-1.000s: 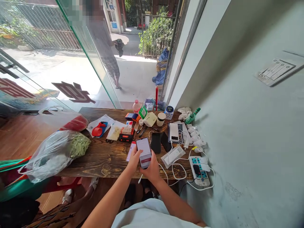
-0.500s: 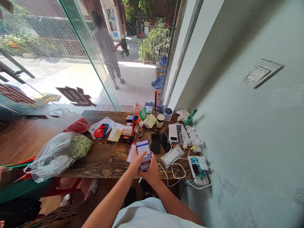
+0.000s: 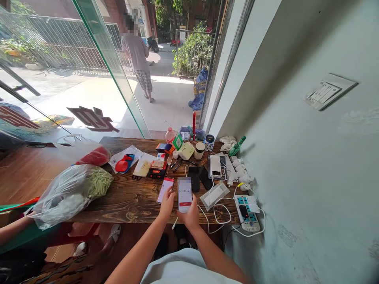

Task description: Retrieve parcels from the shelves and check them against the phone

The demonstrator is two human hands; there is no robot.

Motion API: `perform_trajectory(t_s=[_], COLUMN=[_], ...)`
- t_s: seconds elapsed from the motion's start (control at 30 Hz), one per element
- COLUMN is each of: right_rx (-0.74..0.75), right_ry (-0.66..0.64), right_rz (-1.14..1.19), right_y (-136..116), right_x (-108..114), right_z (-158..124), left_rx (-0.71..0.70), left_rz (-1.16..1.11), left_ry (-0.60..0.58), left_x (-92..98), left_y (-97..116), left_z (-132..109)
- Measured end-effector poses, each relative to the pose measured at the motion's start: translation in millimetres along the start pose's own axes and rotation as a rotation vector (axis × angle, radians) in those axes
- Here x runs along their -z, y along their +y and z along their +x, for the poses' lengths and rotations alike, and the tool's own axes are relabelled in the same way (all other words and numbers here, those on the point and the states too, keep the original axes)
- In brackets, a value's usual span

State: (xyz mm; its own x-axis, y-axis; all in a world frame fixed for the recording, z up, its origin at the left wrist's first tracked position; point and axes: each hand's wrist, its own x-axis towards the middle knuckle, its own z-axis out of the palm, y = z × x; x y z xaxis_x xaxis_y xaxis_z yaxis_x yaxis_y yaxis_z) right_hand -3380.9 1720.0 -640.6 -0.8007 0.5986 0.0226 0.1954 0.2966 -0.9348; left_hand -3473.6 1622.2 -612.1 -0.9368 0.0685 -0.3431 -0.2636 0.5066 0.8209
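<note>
My right hand (image 3: 191, 215) is closed around a phone (image 3: 185, 194) whose light screen shows a timer at 00:01:27 and a red button. Just left of it, a second phone (image 3: 165, 191) with a red-topped pink screen lies on the wooden table (image 3: 136, 203). At that phone's lower right edge is my left hand (image 3: 167, 204), its fingers reaching onto the screen side; the fingers are partly hidden. Behind the held phone lie a dark phone (image 3: 194, 179) and another black flat item (image 3: 205, 177).
Clear bags of vegetables (image 3: 77, 189) stand at the left, with another person's arm (image 3: 16, 228) beside them. White cables run to a power strip (image 3: 247, 213) at the right. A black-and-orange device (image 3: 158, 169) sits behind the phones. Outside the glass door walks a person (image 3: 137, 59).
My left hand has left the held phone and moved left to the pink-screen phone. The held phone has shifted slightly right, and its screen now shows a timer. The person outside has walked farther off.
</note>
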Motion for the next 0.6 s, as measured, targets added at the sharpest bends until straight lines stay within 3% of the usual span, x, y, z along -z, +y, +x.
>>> perform_trajectory(t_s=[0.13,0.3,0.43,0.53,0.6], right_rx=[-0.053,-0.024,0.002,0.008,0.031], right_ry=[0.148,0.236,0.283,0.277,0.216], right_rz=[-0.178,-0.250,-0.259,-0.274,-0.249], right_y=[50.8,86.3,98.2,101.4,99.3], right_x=[-11.9,-22.2,-32.8,-39.8,-41.3], right_z=[15.1,49.3,62.4,55.7,46.5], left_rx=[0.097,0.102,-0.100,-0.268,-0.207], left_rz=[0.256,0.438,0.535,0.273,-0.075], left_ry=[0.217,0.293,0.351,0.163,-0.063], left_x=[-1.9,-7.8,-18.5,-33.1,-45.5], left_y=[-44.2,-79.2,-88.6,-80.7,-70.2], left_z=[14.0,26.6,27.1,24.3,24.9])
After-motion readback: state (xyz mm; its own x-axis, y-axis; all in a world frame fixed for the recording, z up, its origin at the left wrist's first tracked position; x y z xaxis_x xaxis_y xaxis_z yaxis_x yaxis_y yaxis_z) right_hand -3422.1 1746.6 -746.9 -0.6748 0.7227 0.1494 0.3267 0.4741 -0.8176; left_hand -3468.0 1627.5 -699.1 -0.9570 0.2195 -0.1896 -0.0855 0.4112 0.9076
